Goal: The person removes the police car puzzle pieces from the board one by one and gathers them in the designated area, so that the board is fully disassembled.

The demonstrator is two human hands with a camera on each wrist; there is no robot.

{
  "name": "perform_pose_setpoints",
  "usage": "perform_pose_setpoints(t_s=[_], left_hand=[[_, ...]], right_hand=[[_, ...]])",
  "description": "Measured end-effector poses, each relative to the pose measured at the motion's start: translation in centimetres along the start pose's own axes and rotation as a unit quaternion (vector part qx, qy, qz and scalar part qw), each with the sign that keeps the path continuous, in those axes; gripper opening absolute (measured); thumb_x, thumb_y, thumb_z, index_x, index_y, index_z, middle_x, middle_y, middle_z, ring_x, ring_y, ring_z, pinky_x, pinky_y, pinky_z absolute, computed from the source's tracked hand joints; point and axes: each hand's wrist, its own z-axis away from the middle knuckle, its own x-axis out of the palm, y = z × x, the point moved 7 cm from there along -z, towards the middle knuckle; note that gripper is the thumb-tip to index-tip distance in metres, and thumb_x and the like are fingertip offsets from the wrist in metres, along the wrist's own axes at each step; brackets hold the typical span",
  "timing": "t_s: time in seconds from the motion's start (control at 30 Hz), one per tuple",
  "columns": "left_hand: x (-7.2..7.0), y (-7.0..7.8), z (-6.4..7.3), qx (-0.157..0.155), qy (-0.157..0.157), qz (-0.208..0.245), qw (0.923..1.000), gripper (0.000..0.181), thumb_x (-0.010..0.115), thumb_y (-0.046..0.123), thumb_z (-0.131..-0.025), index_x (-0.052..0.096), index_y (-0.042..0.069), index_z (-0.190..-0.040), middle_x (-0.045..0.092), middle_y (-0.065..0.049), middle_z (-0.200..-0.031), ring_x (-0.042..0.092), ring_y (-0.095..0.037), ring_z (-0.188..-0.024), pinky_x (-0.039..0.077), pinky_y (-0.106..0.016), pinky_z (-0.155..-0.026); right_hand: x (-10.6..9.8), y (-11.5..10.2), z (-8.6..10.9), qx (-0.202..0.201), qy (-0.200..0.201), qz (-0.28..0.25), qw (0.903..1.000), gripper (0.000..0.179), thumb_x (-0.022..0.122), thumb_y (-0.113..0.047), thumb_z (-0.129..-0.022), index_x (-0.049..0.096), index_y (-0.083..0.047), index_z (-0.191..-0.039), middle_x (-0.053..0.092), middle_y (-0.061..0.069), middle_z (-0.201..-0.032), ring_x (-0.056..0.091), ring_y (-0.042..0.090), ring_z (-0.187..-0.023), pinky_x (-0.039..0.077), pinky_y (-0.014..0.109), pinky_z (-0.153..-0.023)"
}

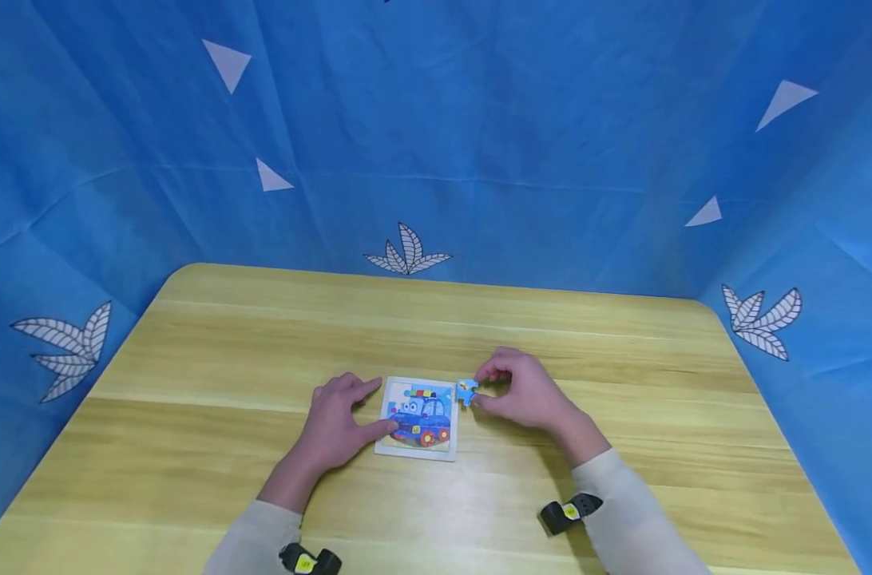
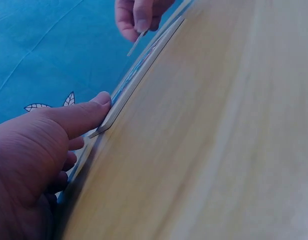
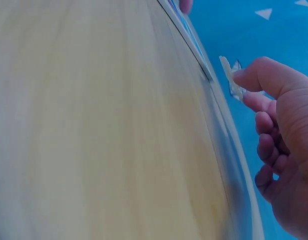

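Note:
A square jigsaw puzzle (image 1: pixel 419 431) with a white frame lies on the table, showing a blue cartoon car with red wheels. My left hand (image 1: pixel 338 425) is at its left side, thumb resting on the picture and index finger reaching to the upper left corner. In the left wrist view the left thumb (image 2: pixel 83 117) lies across the frame's edge. My right hand (image 1: pixel 525 391) pinches a small blue puzzle piece (image 1: pixel 466 391) between thumb and index finger, at the frame's upper right. The right wrist view shows the piece (image 3: pixel 228 72) edge-on, raised off the table.
The wooden table (image 1: pixel 587 335) has rounded far corners. A blue cloth (image 1: pixel 479 120) with white triangles and leaf prints hangs behind it and along both sides. Each wrist wears a black strap device, one on the left (image 1: pixel 310 561) and one on the right (image 1: pixel 571 513).

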Motion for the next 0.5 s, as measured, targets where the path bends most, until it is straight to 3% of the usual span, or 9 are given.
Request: perform_pose_setpoints(t_s=[0.23,0.5], left_hand=[[0.0,0.2,0.1,0.010,-0.003,-0.005,0.9999,0.070,0.087,0.040,-0.076,0.064,0.011,-0.135,0.053,0.005,-0.092,0.046,-0.017,-0.086,0.029,-0.041,-0.083],[0.1,0.3,0.2,0.020,-0.004,-0.015,0.9997,0.067,0.086,0.040,-0.077,0.066,0.010,-0.133,0.052,0.005,-0.093,0.044,-0.017,-0.087,0.028,-0.040,-0.082]], right_hand=[[-2.1,1.3,1.4,0.023,0.017,0.024,0.9993,0.022,0.086,-0.013,-0.074,0.073,-0.015,-0.092,0.061,0.001,-0.089,0.055,0.017,-0.082,0.048,0.034,-0.077],[-3.8,3.3,2.8,0.039,0.025,0.043,0.9980,0.021,0.086,-0.013,-0.076,0.074,-0.016,-0.093,0.060,-0.004,-0.090,0.055,0.014,-0.084,0.049,0.032,-0.077]])
